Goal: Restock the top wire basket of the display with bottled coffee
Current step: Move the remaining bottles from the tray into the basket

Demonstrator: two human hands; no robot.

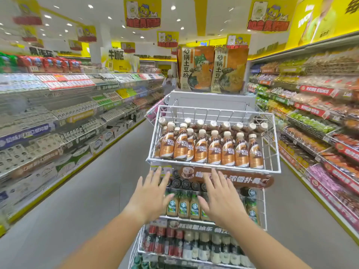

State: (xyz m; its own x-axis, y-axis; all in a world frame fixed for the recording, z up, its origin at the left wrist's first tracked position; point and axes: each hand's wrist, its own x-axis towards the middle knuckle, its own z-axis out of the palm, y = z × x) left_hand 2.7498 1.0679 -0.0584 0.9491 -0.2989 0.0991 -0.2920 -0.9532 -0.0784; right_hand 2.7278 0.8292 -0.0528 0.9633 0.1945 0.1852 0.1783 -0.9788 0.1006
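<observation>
Standing at the head of a shop aisle, the white wire top basket [213, 166] held rows of bottled coffee [213, 150], brown and gold with cream caps. Left of the basket ran long shelves [58, 121] of boxed goods, blurred, across a bare grey floor [97, 191]. Nine bottles stood along the basket's front row; behind them more caps showed, too crowded for an exact count. Behind the basket, two tall noodle packs [211, 69] stood on a white box. Right of the basket, snack shelves [314, 121] ran close beside it.

Below the basket, the left hand [149, 197] was held open, fingers spread and straight, gripping nothing, its fingertips just under the basket's front left corner. Whether they touched the wire I could not tell. The right hand [221, 199] was likewise open with spread fingers, empty, its fingertips over the brown sign [242, 180] fixed beneath the basket. Both hands partly hid the second basket [261, 208], where pale bottles [184, 207] with green logos stood; three showed between the hands. A third tier below held darker bottles [165, 245], blurred.
</observation>
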